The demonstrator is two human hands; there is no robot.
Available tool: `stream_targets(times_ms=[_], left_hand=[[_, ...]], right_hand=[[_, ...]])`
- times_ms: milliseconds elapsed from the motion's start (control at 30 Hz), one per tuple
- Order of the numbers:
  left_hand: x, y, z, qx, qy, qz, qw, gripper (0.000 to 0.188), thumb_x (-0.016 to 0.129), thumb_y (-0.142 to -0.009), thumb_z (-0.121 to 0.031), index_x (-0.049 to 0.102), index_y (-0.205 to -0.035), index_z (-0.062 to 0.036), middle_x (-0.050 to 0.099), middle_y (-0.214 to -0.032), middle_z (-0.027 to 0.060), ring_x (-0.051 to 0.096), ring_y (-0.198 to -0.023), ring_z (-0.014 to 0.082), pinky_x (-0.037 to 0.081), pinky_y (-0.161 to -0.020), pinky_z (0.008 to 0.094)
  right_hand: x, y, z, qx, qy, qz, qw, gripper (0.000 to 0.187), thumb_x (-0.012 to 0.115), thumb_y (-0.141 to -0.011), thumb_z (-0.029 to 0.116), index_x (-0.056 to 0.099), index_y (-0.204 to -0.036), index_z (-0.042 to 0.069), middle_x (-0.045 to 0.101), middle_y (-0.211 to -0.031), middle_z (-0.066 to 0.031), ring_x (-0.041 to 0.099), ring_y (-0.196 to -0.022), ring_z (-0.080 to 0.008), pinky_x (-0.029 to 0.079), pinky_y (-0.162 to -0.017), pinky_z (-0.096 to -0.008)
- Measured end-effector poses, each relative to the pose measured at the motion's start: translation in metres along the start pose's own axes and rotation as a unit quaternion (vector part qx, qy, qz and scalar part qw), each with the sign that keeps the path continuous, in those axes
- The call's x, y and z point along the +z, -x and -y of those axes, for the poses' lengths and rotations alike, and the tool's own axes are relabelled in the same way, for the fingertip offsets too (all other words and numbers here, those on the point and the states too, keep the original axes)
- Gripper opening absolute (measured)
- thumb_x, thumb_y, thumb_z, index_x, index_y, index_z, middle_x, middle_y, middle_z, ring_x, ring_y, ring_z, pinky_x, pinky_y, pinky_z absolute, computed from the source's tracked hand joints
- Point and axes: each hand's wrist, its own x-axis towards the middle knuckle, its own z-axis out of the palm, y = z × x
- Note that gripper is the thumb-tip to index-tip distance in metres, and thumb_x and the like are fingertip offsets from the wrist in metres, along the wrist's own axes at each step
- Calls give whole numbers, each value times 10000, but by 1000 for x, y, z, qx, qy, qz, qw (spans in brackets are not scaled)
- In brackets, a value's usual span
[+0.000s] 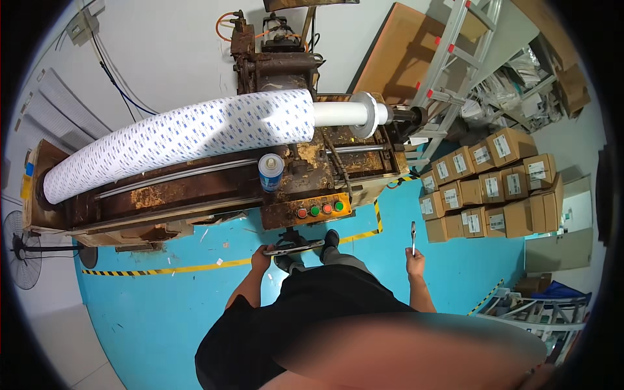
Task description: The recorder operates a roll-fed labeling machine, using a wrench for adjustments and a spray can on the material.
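A metal handwheel sits at the front of a brown, worn machine, and my left hand is closed on its left side. Off to the right, apart from the machine, my right hand grips a shiny metal wrench that points upward. A long white roll with small blue print lies across the machine. Its bare white core runs into a round flange at the right end. Above the handwheel is a panel with red and green push buttons.
A spray can stands upright on the machine. Stacked cardboard boxes fill the right side, with a ladder behind them. At the far left is a black fan. Yellow-black tape marks the blue floor.
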Motion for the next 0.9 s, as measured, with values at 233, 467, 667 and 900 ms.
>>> stream_targets(times_ms=[233, 467, 667, 900], left_hand=[[-1, 5, 1, 32, -26, -26, 999, 421, 560, -900, -502, 679, -933, -98, 678, -829, 188, 648, -821, 400, 511, -699, 456], [-2, 8, 0, 28, -51, -21, 998, 379, 558, -903, -469, 660, -953, -107, 671, -836, 201, 641, -834, 410, 505, -705, 477], [-12, 1, -8, 31, -45, 15, 998, 362, 535, -919, -417, 637, -1013, -83, 670, -896, 205, 634, -864, 413, 503, -732, 463], [-17, 9, -25, -40, -89, 36, 995, 400, 623, -877, -384, 619, -1114, -62, 667, -978, 214, 634, -940, 385, 505, -781, 437]], right_hand=[[-4, 12, 22, -3, -9, 33, 999, 185, 665, -873, 211, 655, -846, 29, 449, -626, 77, 358, -578, -43, 301, -511, -249], [0, 9, 16, -18, -39, 111, 993, 189, 657, -898, 268, 624, -863, 85, 470, -610, 59, 424, -548, -33, 344, -495, -215], [16, -10, 110, -115, 37, 271, 955, 239, 610, -924, 282, 576, -848, 59, 495, -700, 32, 429, -620, -73, 361, -549, -235], [106, -104, 180, -294, 241, 286, 880, 245, 680, -836, 216, 612, -1016, 63, 620, -771, -134, 582, -677, -301, 460, -626, -393]])
